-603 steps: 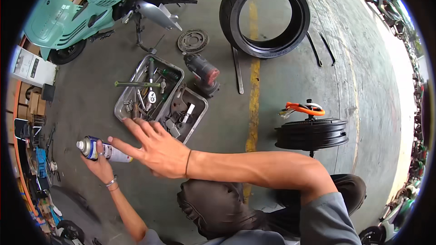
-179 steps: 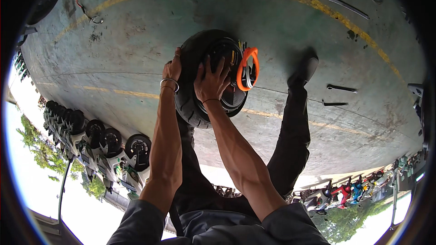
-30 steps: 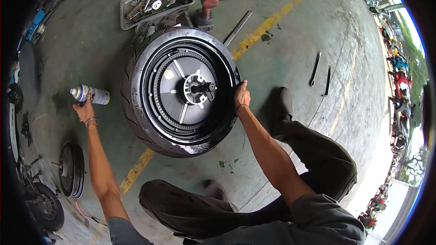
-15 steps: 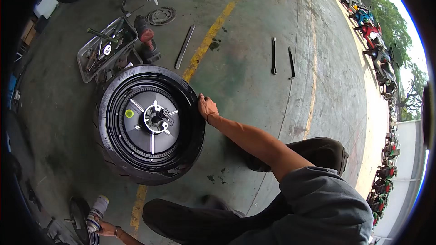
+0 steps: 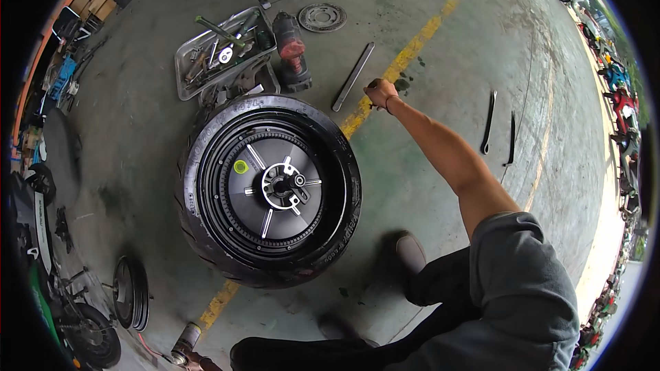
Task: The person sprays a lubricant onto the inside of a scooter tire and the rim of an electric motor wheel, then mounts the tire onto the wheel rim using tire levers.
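My left hand (image 5: 198, 362), partly cut off at the lower edge, is closed round a tilted spray can (image 5: 185, 342). In front of me lies a motor hub wheel flat on the floor, with a grey disc-shaped hub (image 5: 295, 223), a yellow round sticker and a short axle at its centre. Around it sits a wide black tyre (image 5: 206, 251). My right hand (image 5: 381, 93) hangs above the floor past the tyre's far right side, fingers curled in, and nothing shows in them. Nearest to that hand is a long flat metal bar (image 5: 353, 77), apart from it.
Beyond the tyre stand a metal tray (image 5: 180, 72) of tools and a red-and-black power tool (image 5: 291, 51). A round disc (image 5: 322, 18) lies farther off. At right lie a wrench (image 5: 489, 122) and a thin dark bar (image 5: 511, 139). A smaller wheel (image 5: 130, 292) stands at lower left.
My right hand has left the tyre's edge and moved away, toward the flat bar. The spray can has sunk lower and tilts more. The whole view has shifted, showing more of the left side.
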Action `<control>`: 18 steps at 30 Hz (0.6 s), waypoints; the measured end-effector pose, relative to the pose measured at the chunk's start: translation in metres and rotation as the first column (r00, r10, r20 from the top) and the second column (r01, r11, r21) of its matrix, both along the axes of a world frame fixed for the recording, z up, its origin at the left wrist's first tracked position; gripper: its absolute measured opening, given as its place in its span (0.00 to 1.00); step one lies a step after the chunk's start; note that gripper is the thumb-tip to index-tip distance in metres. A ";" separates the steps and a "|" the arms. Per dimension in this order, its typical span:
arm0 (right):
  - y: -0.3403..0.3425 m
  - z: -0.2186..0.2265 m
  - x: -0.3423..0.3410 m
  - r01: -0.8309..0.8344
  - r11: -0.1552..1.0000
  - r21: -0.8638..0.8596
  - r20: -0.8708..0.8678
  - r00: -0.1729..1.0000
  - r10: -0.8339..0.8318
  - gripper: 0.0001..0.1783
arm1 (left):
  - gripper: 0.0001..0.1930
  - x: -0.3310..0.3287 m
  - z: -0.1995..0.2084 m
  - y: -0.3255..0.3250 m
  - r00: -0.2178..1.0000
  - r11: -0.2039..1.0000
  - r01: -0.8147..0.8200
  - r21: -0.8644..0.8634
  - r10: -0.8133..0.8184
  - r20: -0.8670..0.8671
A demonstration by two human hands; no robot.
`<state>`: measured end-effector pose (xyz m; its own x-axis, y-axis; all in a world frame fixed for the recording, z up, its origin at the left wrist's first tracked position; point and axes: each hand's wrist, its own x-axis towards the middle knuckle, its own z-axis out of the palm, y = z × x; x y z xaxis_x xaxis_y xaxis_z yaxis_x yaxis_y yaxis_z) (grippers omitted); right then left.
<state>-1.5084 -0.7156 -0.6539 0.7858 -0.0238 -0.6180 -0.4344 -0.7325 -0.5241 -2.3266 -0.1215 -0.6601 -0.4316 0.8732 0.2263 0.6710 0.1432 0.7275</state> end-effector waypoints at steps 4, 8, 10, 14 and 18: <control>0.013 -0.021 0.031 -0.402 0.744 -0.535 0.395 0.659 0.640 0.23 | 0.35 -0.010 -0.002 0.001 0.997 0.966 0.012 -0.258 0.010 0.082; 0.005 -0.035 0.070 -0.564 0.496 -0.661 0.316 0.391 0.865 0.24 | 0.37 -0.022 0.018 -0.005 0.981 0.916 0.047 -0.398 0.032 0.189; 0.014 -0.036 0.078 -0.635 0.422 -0.647 0.289 0.309 0.906 0.22 | 0.38 -0.027 0.037 -0.018 0.971 0.899 0.037 -0.436 0.071 0.229; 0.021 -0.029 0.089 -0.653 0.320 -0.686 0.237 0.215 0.947 0.16 | 0.35 0.030 0.067 -0.053 0.965 0.865 0.093 -0.493 0.043 0.257; -0.018 -0.013 0.092 -0.652 0.307 -0.693 0.130 0.306 0.943 0.17 | 0.31 0.209 0.120 -0.125 0.762 0.659 0.644 -0.387 -0.509 0.400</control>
